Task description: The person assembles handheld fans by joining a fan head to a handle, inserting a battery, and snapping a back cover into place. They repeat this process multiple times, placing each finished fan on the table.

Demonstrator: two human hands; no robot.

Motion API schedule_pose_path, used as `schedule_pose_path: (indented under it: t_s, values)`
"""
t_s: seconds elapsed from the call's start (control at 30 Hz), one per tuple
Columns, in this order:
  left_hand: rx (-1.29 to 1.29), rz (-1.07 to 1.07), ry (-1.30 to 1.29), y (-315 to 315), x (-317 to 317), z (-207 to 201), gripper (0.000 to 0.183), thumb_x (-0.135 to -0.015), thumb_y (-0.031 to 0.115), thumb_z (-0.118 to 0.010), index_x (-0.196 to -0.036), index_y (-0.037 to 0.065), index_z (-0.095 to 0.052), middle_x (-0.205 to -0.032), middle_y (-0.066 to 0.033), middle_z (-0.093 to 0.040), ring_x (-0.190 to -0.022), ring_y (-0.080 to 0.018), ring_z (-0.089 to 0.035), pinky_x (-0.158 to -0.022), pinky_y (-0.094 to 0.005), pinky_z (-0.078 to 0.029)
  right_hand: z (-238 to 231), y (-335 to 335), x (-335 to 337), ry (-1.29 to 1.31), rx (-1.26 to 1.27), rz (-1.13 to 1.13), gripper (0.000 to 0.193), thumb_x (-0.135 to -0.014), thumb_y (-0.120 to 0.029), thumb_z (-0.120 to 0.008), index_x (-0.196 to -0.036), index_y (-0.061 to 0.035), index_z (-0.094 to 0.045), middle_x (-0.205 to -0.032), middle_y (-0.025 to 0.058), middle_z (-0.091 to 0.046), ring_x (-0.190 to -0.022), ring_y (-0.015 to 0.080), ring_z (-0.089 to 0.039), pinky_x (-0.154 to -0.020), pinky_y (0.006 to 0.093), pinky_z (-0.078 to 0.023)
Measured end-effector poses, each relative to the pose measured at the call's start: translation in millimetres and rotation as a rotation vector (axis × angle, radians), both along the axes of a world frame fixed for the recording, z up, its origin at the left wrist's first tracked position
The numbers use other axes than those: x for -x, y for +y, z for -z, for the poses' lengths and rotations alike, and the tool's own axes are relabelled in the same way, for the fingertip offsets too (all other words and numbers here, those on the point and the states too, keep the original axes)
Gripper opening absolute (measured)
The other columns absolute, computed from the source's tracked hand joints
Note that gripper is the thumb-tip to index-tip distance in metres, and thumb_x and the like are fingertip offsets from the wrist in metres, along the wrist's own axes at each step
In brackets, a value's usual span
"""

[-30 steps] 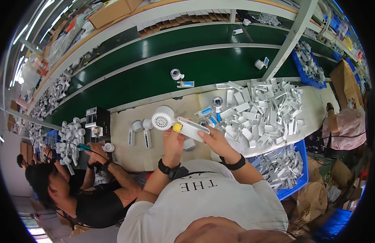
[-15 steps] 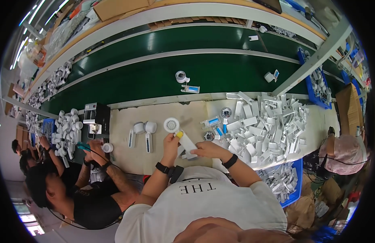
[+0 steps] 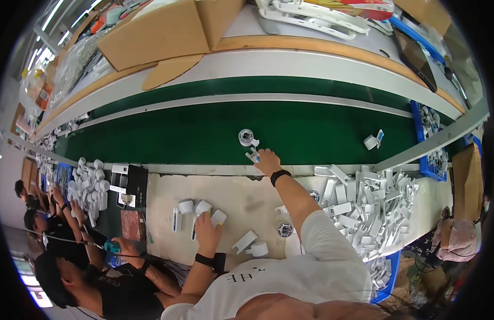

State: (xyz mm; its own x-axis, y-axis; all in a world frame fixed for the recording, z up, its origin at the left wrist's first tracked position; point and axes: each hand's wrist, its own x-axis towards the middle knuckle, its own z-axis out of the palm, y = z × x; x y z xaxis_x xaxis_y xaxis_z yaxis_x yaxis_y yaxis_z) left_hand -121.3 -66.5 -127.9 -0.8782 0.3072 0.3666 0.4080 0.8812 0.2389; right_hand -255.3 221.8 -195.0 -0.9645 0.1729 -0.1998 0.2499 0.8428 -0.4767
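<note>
At the left middle of the bench, my left hand, with a yellow cover on one finger, is closed over a white handheld fan, hiding its handle. Two more white fans lie beside it, one with its round head at the far end. My right arm reaches forward onto the green conveyor belt. There my right hand grips the handle part of an unfinished fan, whose open round head shows dark inner parts. Near my body lie a white handle shell and a white fan head.
A heap of white handle shells covers the bench's right side, with a blue crate below. Another fan part sits on the belt. A black machine stands left, near a co-worker's hand. A shelf crosses above the belt.
My hands have parted. The left has brought the fan to the pair at the left; the right has reached forward to the belt and taken hold of the unfinished fan. The view has shifted.
</note>
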Motion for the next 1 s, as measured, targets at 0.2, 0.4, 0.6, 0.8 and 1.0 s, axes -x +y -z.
schedule_pose_path:
  t_s: [0.2,0.4,0.6,0.8,1.0]
  values:
    - [-1.311,-0.031,-1.135,37,15,16,0.037,-0.089,0.030,-0.045,-0.106,-0.002,-0.050,-0.096,-0.0106,-0.061,-0.087,-0.0189,-0.059,-0.076,-0.0298,-0.047,-63,-24,-46,-0.288,0.895,0.143,0.035,-0.071,-0.031,-0.065,-0.087,-0.0028,-0.051,-0.069,0.0070,-0.056,-0.047,0.0134,-0.049,-0.041,0.0228,-0.040]
    - [-1.677,0.215,-1.335,83,0,-33,0.038,-0.092,0.031,-0.039,-0.113,0.000,-0.046,-0.109,-0.0118,-0.055,-0.092,-0.0199,-0.056,-0.082,-0.0312,-0.045,-125,-69,-187,0.025,0.880,0.027,0.055,-0.074,-0.033,-0.064,-0.110,0.0029,-0.046,-0.062,0.0085,-0.056,-0.049,0.0155,-0.054,-0.043,0.0260,-0.043]
    - [-1.490,0.268,-1.297,91,-62,-68,0.027,-0.090,0.016,-0.041,-0.113,0.001,-0.045,-0.101,-0.0125,-0.057,-0.089,-0.0193,-0.057,-0.075,-0.0294,-0.048,-150,-76,-264,0.134,0.589,0.097,0.054,-0.075,-0.030,-0.064,-0.115,0.0018,-0.044,-0.060,0.0071,-0.057,-0.052,0.0184,-0.057,-0.048,0.0281,-0.045]
    - [-1.505,0.374,-1.549,77,-76,-116,0.025,-0.087,0.018,-0.039,-0.103,0.000,-0.045,-0.092,-0.0175,-0.059,-0.073,-0.0248,-0.061,-0.065,-0.0353,-0.052,-158,-42,-321,0.582,0.402,0.016,0.083,-0.061,-0.019,-0.078,-0.129,-0.0070,-0.033,-0.131,0.0154,-0.033,-0.120,0.0318,-0.032,-0.099,0.0395,-0.028]
    - [-1.357,0.477,-1.787,75,-107,-146,0.025,-0.085,0.020,-0.041,-0.100,0.001,-0.047,-0.082,-0.0159,-0.059,-0.063,-0.0235,-0.060,-0.058,-0.0336,-0.051,-146,-45,-352,0.117,1.393,0.068,0.085,-0.061,-0.008,-0.074,-0.132,-0.0050,-0.028,-0.120,0.0074,-0.044,-0.111,0.0178,-0.043,-0.094,0.0314,-0.034]
